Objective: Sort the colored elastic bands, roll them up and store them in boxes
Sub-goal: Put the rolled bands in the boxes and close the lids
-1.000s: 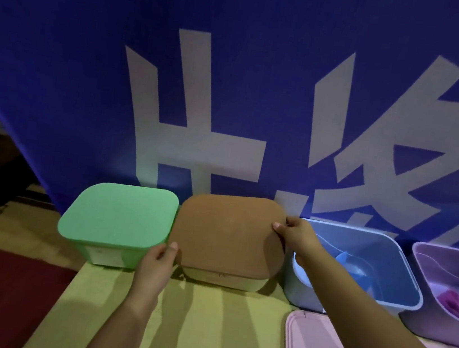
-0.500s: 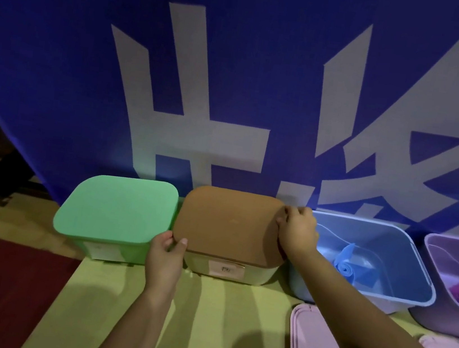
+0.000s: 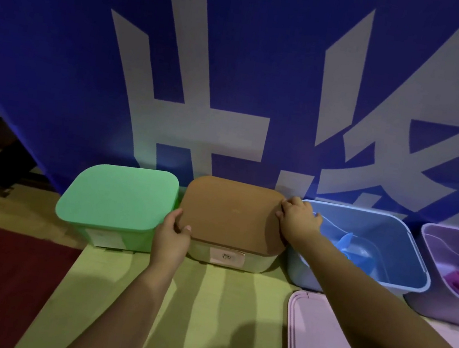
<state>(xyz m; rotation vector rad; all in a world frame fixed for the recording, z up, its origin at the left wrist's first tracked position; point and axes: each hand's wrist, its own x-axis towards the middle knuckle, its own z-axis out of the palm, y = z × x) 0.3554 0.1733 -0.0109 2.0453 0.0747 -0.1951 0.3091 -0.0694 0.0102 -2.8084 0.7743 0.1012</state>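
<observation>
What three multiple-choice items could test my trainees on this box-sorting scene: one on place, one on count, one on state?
1. Where is the brown lid?
A. on the box between the green-lidded box and the blue box
B. on the floor
C. on the purple box

2. How many boxes stand open?
A. none
B. two
C. four

3. What are the hands doing?
A. hanging idle
B. rolling a band
C. holding the brown lid

Key: 1 A, it caps the middle box. 2 B, blue and purple lack lids. 3 C, left hand and right hand grip opposite edges.
</observation>
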